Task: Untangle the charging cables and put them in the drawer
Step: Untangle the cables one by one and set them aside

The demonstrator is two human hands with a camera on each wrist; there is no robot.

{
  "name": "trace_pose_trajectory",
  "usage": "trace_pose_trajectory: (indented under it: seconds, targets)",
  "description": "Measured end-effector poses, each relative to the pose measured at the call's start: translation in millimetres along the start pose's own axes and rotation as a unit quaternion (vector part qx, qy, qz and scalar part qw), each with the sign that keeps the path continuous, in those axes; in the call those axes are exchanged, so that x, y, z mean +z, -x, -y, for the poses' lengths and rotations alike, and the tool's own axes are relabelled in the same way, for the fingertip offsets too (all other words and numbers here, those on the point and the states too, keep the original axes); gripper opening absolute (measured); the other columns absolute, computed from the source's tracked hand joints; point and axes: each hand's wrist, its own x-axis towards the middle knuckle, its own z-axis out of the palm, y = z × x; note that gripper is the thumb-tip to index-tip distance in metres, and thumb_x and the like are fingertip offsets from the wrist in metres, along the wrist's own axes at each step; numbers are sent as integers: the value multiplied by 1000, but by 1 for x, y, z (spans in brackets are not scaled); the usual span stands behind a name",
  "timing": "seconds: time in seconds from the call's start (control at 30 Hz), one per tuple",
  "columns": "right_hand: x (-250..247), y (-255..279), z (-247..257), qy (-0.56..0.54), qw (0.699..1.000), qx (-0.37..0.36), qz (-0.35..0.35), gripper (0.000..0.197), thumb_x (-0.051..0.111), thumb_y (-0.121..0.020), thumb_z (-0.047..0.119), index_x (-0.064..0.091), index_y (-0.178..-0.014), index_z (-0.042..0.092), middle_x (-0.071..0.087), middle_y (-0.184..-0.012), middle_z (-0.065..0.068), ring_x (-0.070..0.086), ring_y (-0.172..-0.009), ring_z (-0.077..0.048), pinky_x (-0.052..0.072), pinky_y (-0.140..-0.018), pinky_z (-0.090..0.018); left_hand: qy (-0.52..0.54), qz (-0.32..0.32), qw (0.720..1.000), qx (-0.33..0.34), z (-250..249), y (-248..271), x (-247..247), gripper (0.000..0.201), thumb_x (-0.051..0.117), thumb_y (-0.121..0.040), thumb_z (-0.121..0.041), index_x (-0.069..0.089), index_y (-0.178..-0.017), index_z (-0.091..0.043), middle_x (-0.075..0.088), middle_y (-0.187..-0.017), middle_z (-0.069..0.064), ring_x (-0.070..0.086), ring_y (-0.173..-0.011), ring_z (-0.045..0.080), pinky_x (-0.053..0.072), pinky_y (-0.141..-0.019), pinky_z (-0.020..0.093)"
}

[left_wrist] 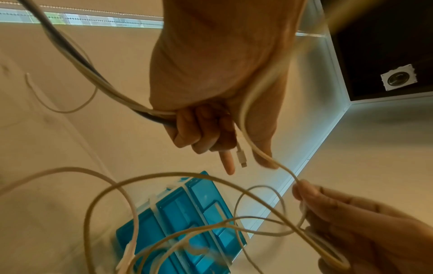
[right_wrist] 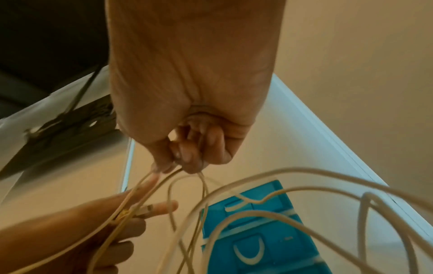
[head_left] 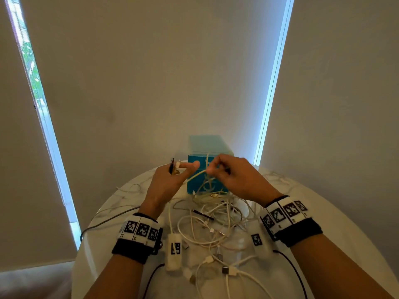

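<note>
A tangle of white charging cables (head_left: 212, 223) lies on the round white table (head_left: 323, 212), with strands lifted between my hands. My left hand (head_left: 172, 175) is raised above the table, its lower fingers curled round a white and a dark cable (left_wrist: 154, 113), index finger and thumb stretched out. A white plug (left_wrist: 241, 157) sticks out of that fist. My right hand (head_left: 228, 175) pinches a white cable (right_wrist: 187, 178) in front of the blue drawer box (head_left: 205, 169). The drawer box (left_wrist: 187, 222) has its drawers closed.
Loose USB plugs (head_left: 228, 270) and a white charger block (head_left: 173, 253) lie near the table's front edge. A grey cable (head_left: 103, 221) trails off the left side. Roller blinds (head_left: 151, 83) hang close behind the table.
</note>
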Motion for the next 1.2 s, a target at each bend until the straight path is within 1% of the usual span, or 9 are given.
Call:
trace_pose_trajectory:
  seconds: [0.03, 0.13, 0.33, 0.43, 0.57, 0.7, 0.97, 1.1, 1.2]
  targets:
    - [0, 0, -4, -32, 999, 19, -38, 13, 67, -105, 38, 70, -102, 26, 74, -89, 6, 71, -80, -12, 60, -73, -32, -2, -10, 1000, -11, 0, -2, -1, 47, 68, -92, -71, 84, -106, -29, 53, -69, -27, 59, -67, -2, 48, -72, 23]
    - [4, 0, -19, -98, 983, 81, -130, 20, 61, -108, 44, 66, -105, 25, 75, -103, 4, 71, -88, -18, 60, -76, -35, 21, -16, 998, -55, -4, -4, -5, 67, 47, -95, -83, 81, -109, -27, 54, -59, -17, 49, -62, 5, 41, -64, 30]
    - [5, -5, -39, -228, 934, 176, -211, 30, 60, -109, 42, 68, -111, 13, 67, -85, 7, 60, -69, -8, 47, -59, -18, -62, 59, 996, -27, -7, 1, -2, 49, 64, -98, -64, 81, -85, -20, 62, -53, -26, 57, -54, -12, 41, -69, 30]
    - [6, -9, -44, -252, 924, 191, -215, 30, 61, -109, 38, 69, -110, 10, 66, -85, 5, 59, -67, -8, 45, -50, -13, -76, 67, 995, -12, -5, 1, 0, 51, 59, -100, -65, 81, -83, -23, 61, -55, -23, 56, -54, -10, 40, -69, 30]
    - [7, -14, -46, -223, 927, 220, -209, 26, 64, -106, 38, 69, -109, 13, 75, -92, -6, 63, -68, -12, 50, -59, -24, -32, 54, 998, -6, 1, -2, 1, 62, 49, -101, -74, 79, -80, -26, 45, -56, -15, 41, -53, 2, 36, -62, 28]
    - [16, -4, -21, -215, 942, 149, -211, 24, 71, -103, 34, 57, -117, 21, 75, -100, -4, 66, -61, -12, 55, -57, -21, 25, 16, 999, -28, 3, -5, 7, 63, 48, -99, -77, 80, -85, -24, 48, -61, -10, 41, -54, 7, 35, -56, 28]
    - [56, 19, 9, -126, 991, 42, -2, 37, 90, -85, 44, 61, -97, 24, 74, -87, 11, 64, -68, -2, 57, -68, -22, 66, -3, 996, -52, 5, -4, 13, 63, 47, -100, -78, 77, -96, -23, 46, -54, -8, 41, -49, 8, 34, -52, 28]
    - [49, 25, 3, -235, 971, 25, -24, 24, 81, -97, 28, 62, -100, 13, 79, -93, -2, 77, -78, -24, 59, -65, -29, 53, 10, 996, -71, 2, -2, 14, 71, 45, -97, -84, 80, -99, -23, 45, -53, -9, 38, -49, 8, 32, -51, 29]
    - [38, 32, -5, -408, 904, 78, -105, 11, 67, -106, 17, 60, -112, 11, 80, -99, -10, 71, -79, -27, 51, -57, -28, 56, 22, 993, -106, 1, -4, 13, 89, 33, -92, -93, 80, -104, -18, 40, -56, -8, 33, -50, 9, 27, -50, 28]
